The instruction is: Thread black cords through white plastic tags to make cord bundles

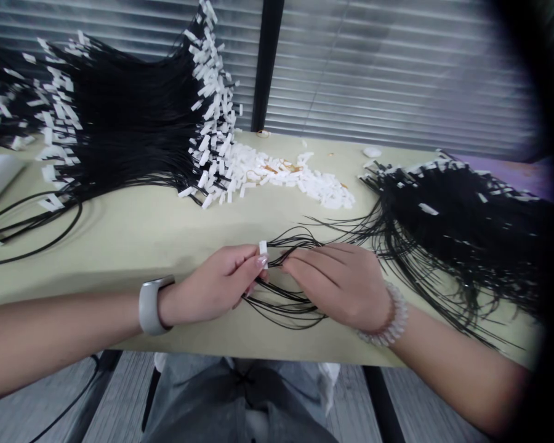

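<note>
Window blinds point(397, 80) stand behind a pale desk point(133, 231) heaped with black cords point(457, 227) and loose white tags point(277, 175). Mid-desk, the left hand point(207, 289) pinches one white tag point(263, 248); the right hand point(337, 286) lies against a thin cord bunch point(286, 311), its grip unclear.

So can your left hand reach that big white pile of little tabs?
Probably yes, once it lets go. The left hand is pinching a white tab with black cords, but only the pale tabletop lies between it and the white pile of tabs.
</note>
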Motion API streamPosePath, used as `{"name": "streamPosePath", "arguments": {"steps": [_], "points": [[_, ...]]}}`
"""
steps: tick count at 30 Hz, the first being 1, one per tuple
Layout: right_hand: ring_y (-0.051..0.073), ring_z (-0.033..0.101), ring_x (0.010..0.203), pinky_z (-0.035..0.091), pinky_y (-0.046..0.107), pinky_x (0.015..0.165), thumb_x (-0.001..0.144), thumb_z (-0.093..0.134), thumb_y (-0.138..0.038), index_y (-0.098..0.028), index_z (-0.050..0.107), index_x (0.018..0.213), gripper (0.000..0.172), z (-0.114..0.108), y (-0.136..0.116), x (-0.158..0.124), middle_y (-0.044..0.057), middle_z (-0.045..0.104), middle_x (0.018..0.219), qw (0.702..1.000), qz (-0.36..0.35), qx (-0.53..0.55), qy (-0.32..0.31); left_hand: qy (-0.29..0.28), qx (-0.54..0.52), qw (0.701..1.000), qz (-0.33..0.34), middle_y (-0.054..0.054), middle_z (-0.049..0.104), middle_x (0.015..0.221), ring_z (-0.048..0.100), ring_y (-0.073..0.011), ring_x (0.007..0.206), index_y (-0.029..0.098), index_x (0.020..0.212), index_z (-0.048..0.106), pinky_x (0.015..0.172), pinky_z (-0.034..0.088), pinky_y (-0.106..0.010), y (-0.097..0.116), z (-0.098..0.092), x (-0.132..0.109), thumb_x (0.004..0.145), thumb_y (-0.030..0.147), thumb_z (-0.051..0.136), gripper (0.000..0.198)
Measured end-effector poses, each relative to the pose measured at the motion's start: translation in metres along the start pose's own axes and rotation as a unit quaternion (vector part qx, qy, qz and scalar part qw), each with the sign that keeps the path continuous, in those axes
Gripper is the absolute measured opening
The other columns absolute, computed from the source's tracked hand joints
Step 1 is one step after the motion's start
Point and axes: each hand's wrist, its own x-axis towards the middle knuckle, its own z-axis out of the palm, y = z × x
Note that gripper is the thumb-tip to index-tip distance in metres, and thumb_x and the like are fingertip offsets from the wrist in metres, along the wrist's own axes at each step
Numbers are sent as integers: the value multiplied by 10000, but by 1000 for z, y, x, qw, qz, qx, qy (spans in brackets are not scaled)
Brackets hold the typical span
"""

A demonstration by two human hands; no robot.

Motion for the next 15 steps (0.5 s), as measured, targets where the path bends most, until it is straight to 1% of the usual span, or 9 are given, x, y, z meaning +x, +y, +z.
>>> {"name": "streamPosePath", "arguments": {"steps": [3,5,7,8,9,10,11,13,15], "points": [[127,580,710,443,275,607,802,517,-148,-163,584,858,89,3,1,1,20,665,862,1000,4,10,-5,1,-3,1000,3,31,436,542,382,-66,427,175,705,484,389,331,-154,1,1,0,884,407,354,321],[139,583,760,451,280,637,780,548,-144,-176,581,881,111,0,3,2,18,658,872,999,19,31,18,22,-37,999,-13,34,421,542,381,-68,430,179,727,485,384,336,-153,0,2,1,878,427,364,314],[169,570,830,450,305,690,751,591,-170,-192,581,847,99,-6,7,3,32,642,880,996,49,43,68,70,-87,993,-28,31,407,558,382,-72,441,181,737,480,381,350,-155,-2,2,4,867,456,372,323],[183,556,829,440,319,699,740,609,-197,-196,578,789,58,-9,8,3,40,630,844,993,67,43,91,101,-110,988,-29,27,409,577,385,-73,452,180,741,479,383,360,-157,-3,2,5,862,466,380,326],[186,540,792,425,327,687,733,618,-234,-194,563,712,71,-13,10,3,44,607,776,991,83,41,99,135,-130,982,-25,22,416,599,389,-73,462,178,744,479,386,368,-158,-4,2,7,857,473,389,328],[176,516,724,404,324,655,733,619,-280,-189,534,633,159,-15,11,3,41,568,690,991,96,40,86,167,-144,975,-18,16,427,624,394,-71,471,176,750,479,389,375,-160,-5,1,9,853,475,398,326],[158,479,650,374,314,614,738,608,-335,-183,502,574,247,-17,12,3,32,518,614,992,106,39,51,192,-154,969,-10,10,439,648,402,-70,481,174,759,481,395,381,-161,-6,1,10,850,474,408,322],[129,422,567,303,295,553,757,559,-425,-172,478,534,347,-16,13,2,18,462,549,991,115,33,-66,217,-162,963,4,2,451,673,418,-69,495,170,777,488,404,389,-163,-8,-1,12,849,467,420,313],[122,436,565,257,286,540,794,503,-408,-164,516,573,330,-12,12,2,18,500,572,977,121,18,-174,220,-166,961,9,2,453,675,425,-67,497,165,777,489,411,394,-163,-9,-2,12,850,461,425,312]]}}
